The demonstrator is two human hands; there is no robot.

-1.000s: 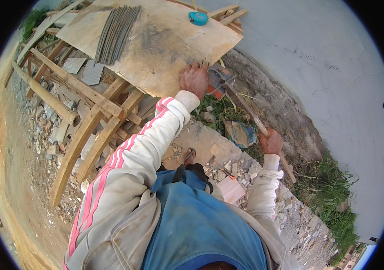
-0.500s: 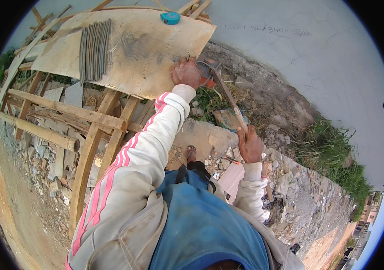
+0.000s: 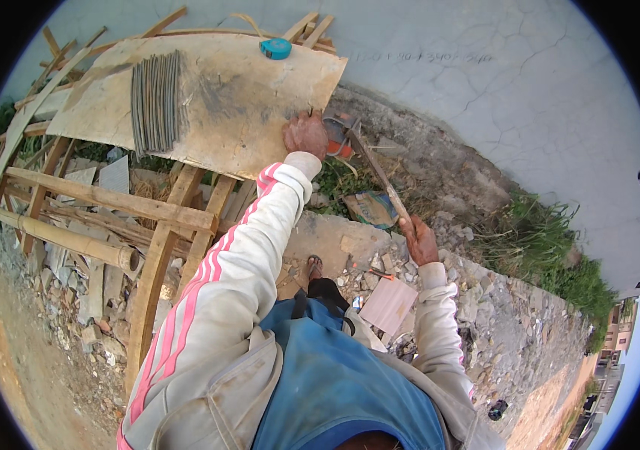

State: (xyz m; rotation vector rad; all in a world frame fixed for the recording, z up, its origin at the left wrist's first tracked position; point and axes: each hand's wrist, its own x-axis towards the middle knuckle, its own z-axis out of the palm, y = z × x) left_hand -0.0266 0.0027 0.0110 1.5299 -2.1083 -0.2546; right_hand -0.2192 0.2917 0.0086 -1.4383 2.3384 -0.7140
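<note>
My left hand (image 3: 305, 135) is closed in a fist on the right end of a worn plywood board (image 3: 252, 82). A tiny dark tip shows at its knuckles, but what it grips is hidden. My right hand (image 3: 420, 240) is wrapped round the lower end of a long, brown, rusty-looking bar (image 3: 380, 176). The bar slants up and left to a dark and orange-red piece (image 3: 341, 135) just past the board's edge, beside my left hand. On the board's left part lies a row of short grey metal rods (image 3: 156, 103). A teal tape measure (image 3: 275, 49) sits at its far edge.
A timber frame (image 3: 151, 292) with a bamboo pole (image 3: 72, 236) stands at the left, over rubble. Ahead rises a cracked grey wall (image 3: 440, 67), with grass (image 3: 552, 247) along its foot. A pinkish tile (image 3: 388, 304) and an orange-handled tool (image 3: 374, 271) lie near my foot.
My right hand and the bar's lower end have shifted slightly, with the forearm stretched out more. My left hand stays on the board's end. The whole view has tilted a little.
</note>
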